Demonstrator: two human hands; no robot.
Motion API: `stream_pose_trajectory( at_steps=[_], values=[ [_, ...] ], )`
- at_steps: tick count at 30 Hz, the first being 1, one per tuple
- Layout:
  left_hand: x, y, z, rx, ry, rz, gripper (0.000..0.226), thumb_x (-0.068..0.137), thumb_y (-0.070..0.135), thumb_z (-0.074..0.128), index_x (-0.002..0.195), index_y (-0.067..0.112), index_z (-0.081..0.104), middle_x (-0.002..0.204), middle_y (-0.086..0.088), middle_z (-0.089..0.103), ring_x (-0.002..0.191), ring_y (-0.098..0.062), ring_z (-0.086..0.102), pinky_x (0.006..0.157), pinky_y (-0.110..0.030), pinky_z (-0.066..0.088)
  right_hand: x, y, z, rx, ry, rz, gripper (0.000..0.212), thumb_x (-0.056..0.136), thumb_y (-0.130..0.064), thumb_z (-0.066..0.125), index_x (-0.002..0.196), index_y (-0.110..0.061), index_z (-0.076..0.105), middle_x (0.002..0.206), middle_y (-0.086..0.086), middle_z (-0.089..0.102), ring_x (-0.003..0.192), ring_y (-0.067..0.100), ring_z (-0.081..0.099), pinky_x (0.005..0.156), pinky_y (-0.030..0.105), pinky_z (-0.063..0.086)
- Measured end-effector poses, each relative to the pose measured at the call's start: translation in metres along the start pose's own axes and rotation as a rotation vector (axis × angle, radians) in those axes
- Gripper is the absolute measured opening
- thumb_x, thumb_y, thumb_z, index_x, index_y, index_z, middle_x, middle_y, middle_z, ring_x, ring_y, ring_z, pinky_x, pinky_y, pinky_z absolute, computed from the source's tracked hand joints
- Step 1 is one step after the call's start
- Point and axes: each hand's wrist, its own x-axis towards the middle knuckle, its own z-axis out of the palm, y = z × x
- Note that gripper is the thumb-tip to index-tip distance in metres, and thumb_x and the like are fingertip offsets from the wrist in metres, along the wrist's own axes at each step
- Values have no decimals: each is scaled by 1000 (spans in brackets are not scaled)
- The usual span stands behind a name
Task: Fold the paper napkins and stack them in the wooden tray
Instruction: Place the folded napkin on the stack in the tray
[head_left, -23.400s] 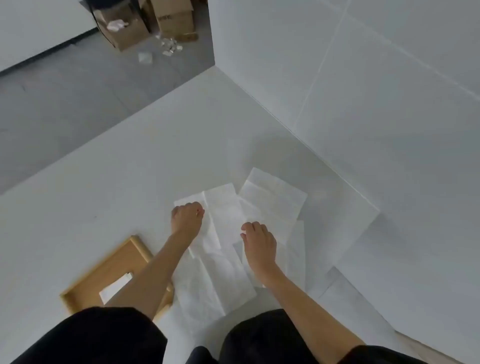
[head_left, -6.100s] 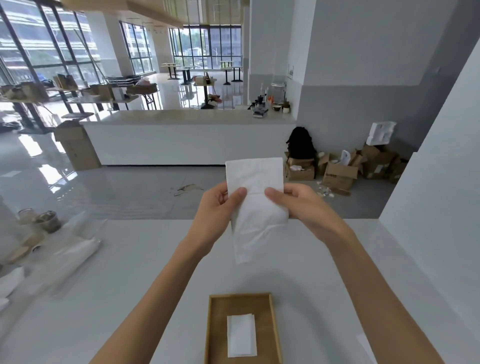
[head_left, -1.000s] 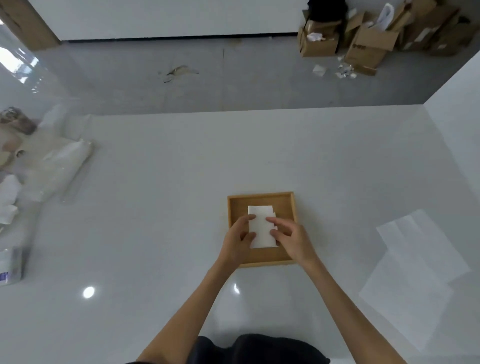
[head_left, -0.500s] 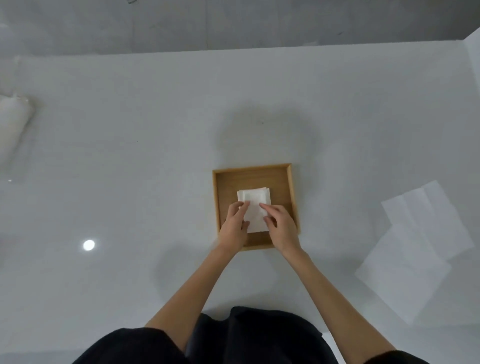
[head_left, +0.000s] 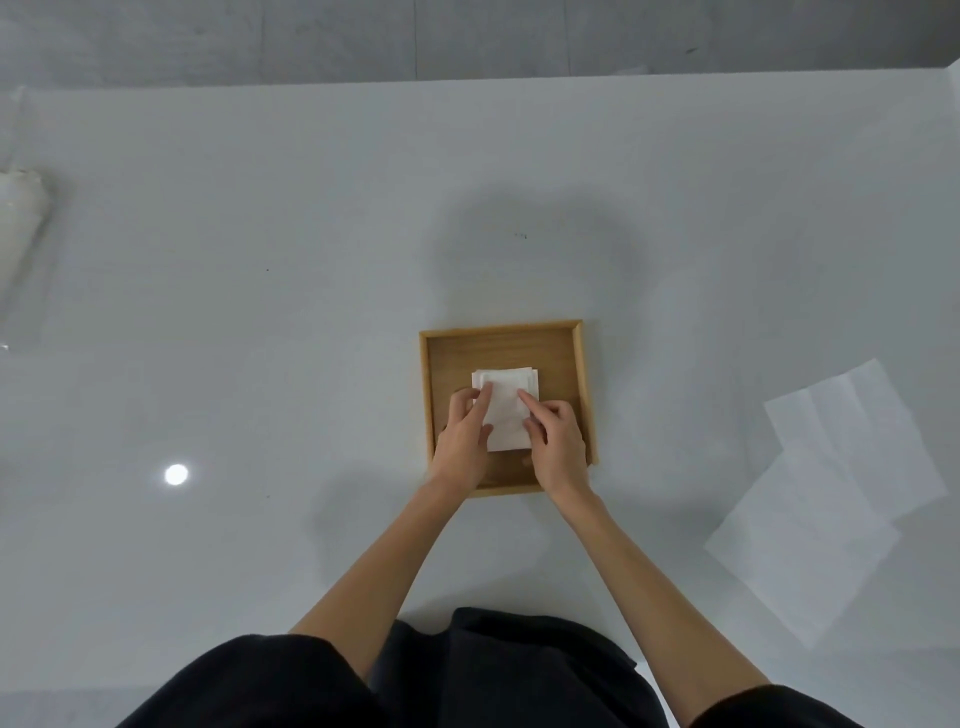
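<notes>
Head view: my left hand (head_left: 464, 435) and right hand (head_left: 557, 446) rest with fingers extended, pressing the folded napkins (head_left: 505, 409) flat inside the wooden tray (head_left: 581, 384); unfolded napkins (head_left: 826, 488) lie well right.

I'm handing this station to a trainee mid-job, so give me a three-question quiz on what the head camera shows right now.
1. True or false: the folded napkins lie inside the wooden tray.
2. Where do the unfolded napkins lie? A: in the tray. B: on the white table, on the person's right. C: on the floor.
3. Fill in: the left hand and the right hand both rest their fingers on the ____ napkin of the stack.

Key:
1. True; an edge of a lower napkin shows at the stack's far side.
2. B; they lie flat and overlap, apart from the tray.
3. Top.
</notes>
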Motion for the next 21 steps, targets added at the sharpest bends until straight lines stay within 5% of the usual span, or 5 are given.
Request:
stream_pose_trajectory(
  at_steps=[3,9,13,21],
  values=[
    [2,-1,2,0,-10,-21,61,101,10,53,156,26,31,158,-7,30,127,-32,54,87,-24,40,0,1,1,-23,19,-14,40,104,-16,53,143,-26,56,112,-6,45,93,5,51,80,27,58],
    [1,-2,1,84,-11,11,72,102,12,53,161,27,14,135,-9,37,84,-19,58,72,-29,52,-2,1,1,-57,32,-18,44,104,-19,53,146,-31,51,105,-1,47,85,9,52,81,23,53],
    [-3,-2,-1,-5,9,-1,88,97,14,61,160,35,3,127,-3,35,92,-19,58,80,-31,52,-3,2,-6,-35,34,-75,57,103,-13,54,154,-32,37,105,-3,45,85,7,50,76,16,46],
    [-7,10,-7,-33,-3,-81,80,98,20,61,159,32,11,130,-3,36,95,-18,55,84,-34,52,7,-3,-16,61,2,152,50,104,-27,52,153,-22,41,114,6,58,101,17,57,93,39,53]
  ],
)
